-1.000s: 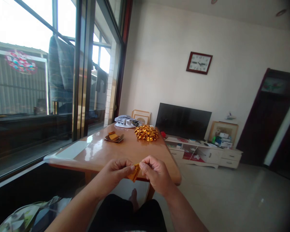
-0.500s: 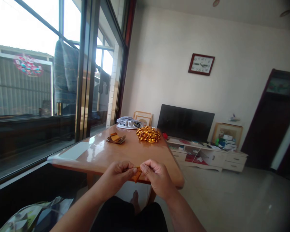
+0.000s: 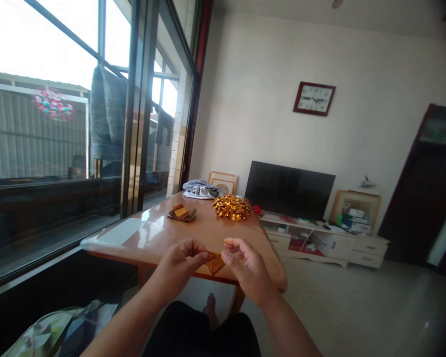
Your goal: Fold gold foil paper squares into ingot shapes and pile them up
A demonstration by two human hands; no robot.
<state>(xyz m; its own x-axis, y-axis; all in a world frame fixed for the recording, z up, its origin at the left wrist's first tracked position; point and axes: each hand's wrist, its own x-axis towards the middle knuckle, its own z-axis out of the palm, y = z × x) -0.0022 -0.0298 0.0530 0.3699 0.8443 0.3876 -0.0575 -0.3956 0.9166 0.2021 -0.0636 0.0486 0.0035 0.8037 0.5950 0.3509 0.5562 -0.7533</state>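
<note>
The left hand (image 3: 176, 263) is pinching a small folded piece of gold foil paper (image 3: 215, 264) at its left corner, thumb and fingers closed on it. The right hand (image 3: 245, 270) is curling narrowly open, its fingertips just beside the paper's right edge and apparently not touching it. The paper is hanging between the hands, over the near edge of the table (image 3: 208, 233), and is forming a rough triangle with its folds showing. The step in hand looks like folding this one piece, and its loose right side seems to call for the right hand closing on it and pressing the crease. Farther up the table, a small stack of folded gold papers (image 3: 182, 213) is lying toward the window side, near a heap of gold foil pieces (image 3: 231, 207). Beyond them, a bundle of grey and white clothes (image 3: 199, 190) is sitting at the far end, and a black television (image 3: 289, 188) is standing behind the table on a low white cabinet (image 3: 319, 243).
</note>
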